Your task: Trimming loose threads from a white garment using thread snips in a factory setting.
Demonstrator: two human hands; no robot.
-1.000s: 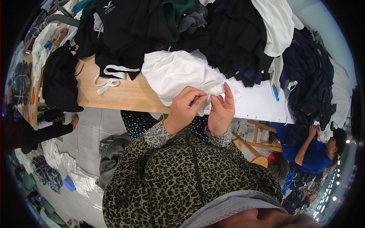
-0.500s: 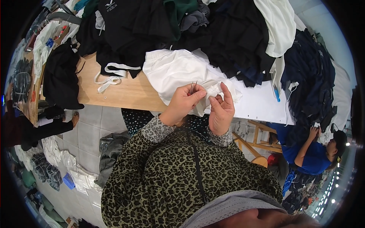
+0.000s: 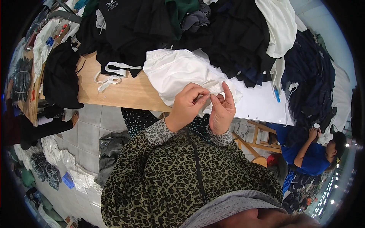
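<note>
Left hand [image 3: 189,105] and right hand [image 3: 221,111], both pinched on the crumpled white cotton garment [image 3: 178,74], lift its edge off the wooden bench [image 3: 125,93] for close handling.

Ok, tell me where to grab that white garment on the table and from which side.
Grip the white garment at its near bunched edge, where the left hand and right hand already pinch it. Come from the table's front edge; dark clothes crowd its far side.

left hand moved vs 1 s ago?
Barely. The left hand stays pinching the white garment at the wooden table edge, fingertips meeting the right hand; no clear shift against that edge.
</note>
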